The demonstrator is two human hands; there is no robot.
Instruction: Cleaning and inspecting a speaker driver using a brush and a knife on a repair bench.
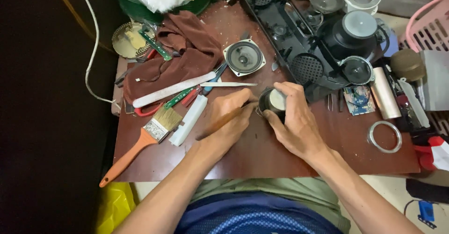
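My right hand [297,122] grips the small dark speaker part [272,103] at the middle of the brown table [262,154]. My left hand [229,119], fingers closed, holds a thin brush [223,122] against it. I judge this is cleaning; next, steady, light strokes.

Count was: two hands [229,115] [294,122], one paintbrush [140,143], one loose speaker driver [243,57], one brown cloth [187,47], one metal ring [384,136], one small blue circuit board [358,100], one pink basket [428,28].
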